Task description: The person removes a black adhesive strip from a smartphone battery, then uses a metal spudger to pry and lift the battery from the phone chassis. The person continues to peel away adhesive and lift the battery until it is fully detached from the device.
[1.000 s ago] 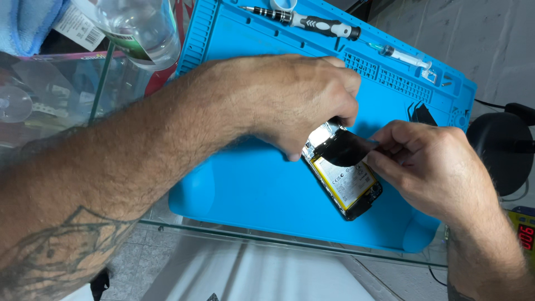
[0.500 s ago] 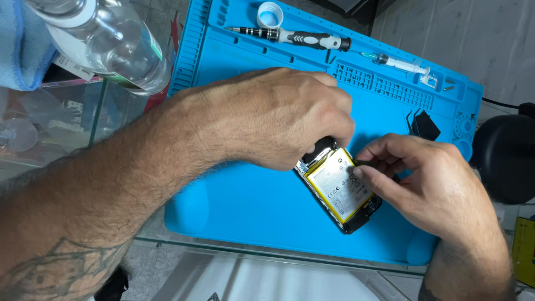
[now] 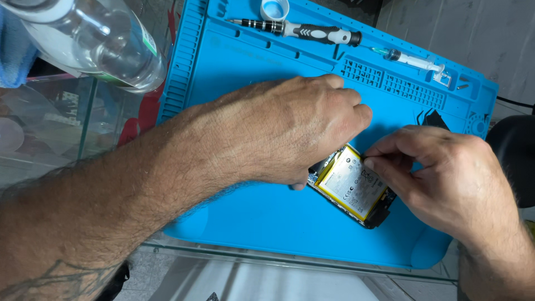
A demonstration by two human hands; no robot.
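An opened phone (image 3: 352,187) with its back off lies on a blue silicone work mat (image 3: 267,223). Its white battery with a yellow edge faces up. My left hand (image 3: 290,131) lies palm down over the phone's upper left end and holds it flat on the mat. My right hand (image 3: 440,178) comes in from the right, with thumb and fingertips pinched on the battery's upper right edge. Whether a small tool sits between those fingers is hidden.
A black-handled precision screwdriver (image 3: 301,30), a small blue-white cap (image 3: 274,9) and a syringe (image 3: 415,58) lie in the mat's far tray. A clear plastic bottle (image 3: 92,42) lies at the upper left on the glass table (image 3: 50,139). A black round object (image 3: 515,150) sits at the right edge.
The dark piece my right hand held over the phone a second ago is gone from view. The battery is more exposed, and my right fingertips now pinch its edge. The view has shifted closer.
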